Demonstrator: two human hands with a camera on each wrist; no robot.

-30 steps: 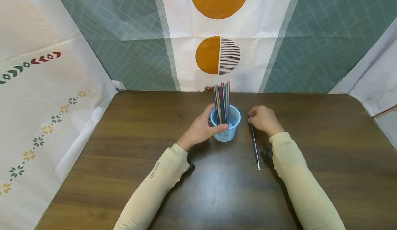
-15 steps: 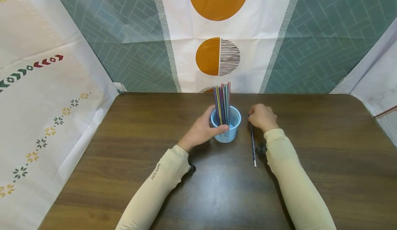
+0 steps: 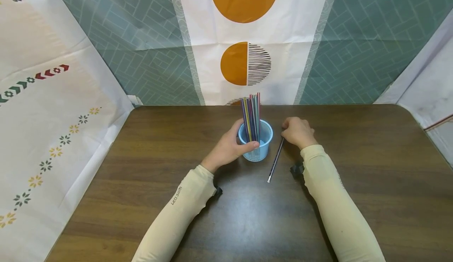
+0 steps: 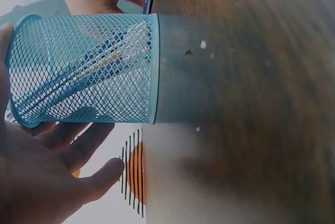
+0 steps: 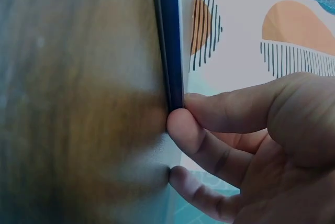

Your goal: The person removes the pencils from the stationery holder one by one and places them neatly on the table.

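Observation:
A light-blue mesh pencil cup [image 3: 261, 152] stands upright on the table, with several coloured pencils [image 3: 251, 118] leaning at its left side. My left hand [image 3: 228, 148] holds the cup from the left, thumb across the front near the rim and fingers behind. The left wrist view shows those fingers spread behind the mesh [image 4: 84, 67]. To the right of the cup, my right hand [image 3: 298, 132] pinches the far end of a dark pencil [image 3: 276, 160] between thumb and fingertip. The pencil's silvery end points toward me, angled left, low over the tabletop.
The brown wooden table [image 3: 141, 167] ends at a straight back edge just beyond the cup. Behind it hangs a patterned cloth [image 3: 301, 2], and pale cloths [image 3: 63, 109] flank both sides. A dark wrist device [image 3: 297, 169] sits below the right sleeve.
The pencil's near end has swung left toward the cup, while my right hand has shifted only slightly. My left hand and the cup stay in place.

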